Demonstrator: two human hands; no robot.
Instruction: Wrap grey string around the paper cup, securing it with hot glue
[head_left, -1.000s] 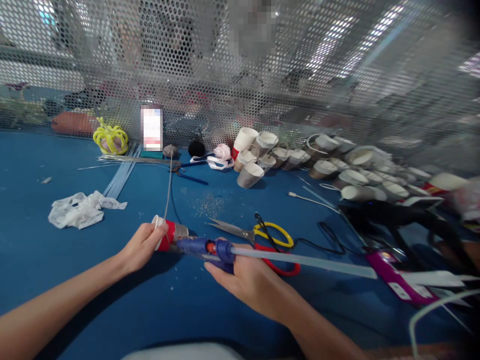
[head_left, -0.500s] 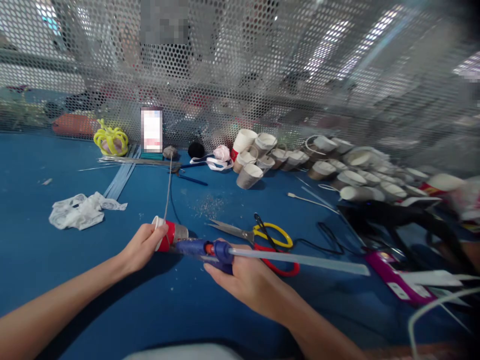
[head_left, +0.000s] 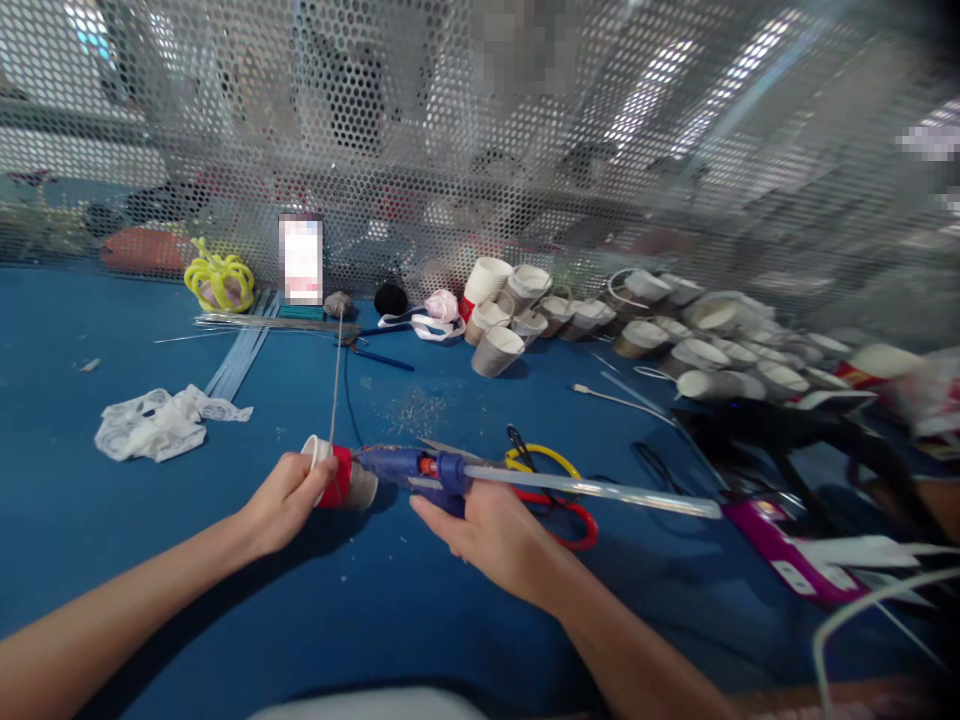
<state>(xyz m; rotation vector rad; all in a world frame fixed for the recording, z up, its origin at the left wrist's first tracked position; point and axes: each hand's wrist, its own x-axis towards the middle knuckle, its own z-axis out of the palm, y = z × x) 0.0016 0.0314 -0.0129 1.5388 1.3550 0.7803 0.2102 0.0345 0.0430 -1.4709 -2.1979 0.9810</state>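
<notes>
My left hand (head_left: 289,495) grips a red and white paper cup (head_left: 341,478) lying on its side, its rim toward the left. Grey yarn (head_left: 336,390) runs from under my left thumb up to a small grey ball (head_left: 339,304) at the back. A blue hot glue gun (head_left: 420,470) is in my right hand (head_left: 491,530), fingers wrapped round its handle. Its nozzle points left, at the cup's red side; whether it touches is hard to see. A long clear glue stick (head_left: 600,487) sticks out of its rear. Scissors (head_left: 547,460) with yellow and red handles lie partly behind the gun.
White lace (head_left: 157,422) lies at left, near clear glue sticks (head_left: 244,355). Blue-handled pliers (head_left: 375,355), yarn balls (head_left: 391,300) and a phone (head_left: 301,260) stand along the mesh screen (head_left: 420,150). Several yarn-wrapped cups (head_left: 498,350) fill the back right. A purple box (head_left: 787,550) lies at right.
The glue gun has shifted slightly upward, its nozzle now at the upper part of the cup's side, and its glue stick tilts less. The left hand stays on the cup.
</notes>
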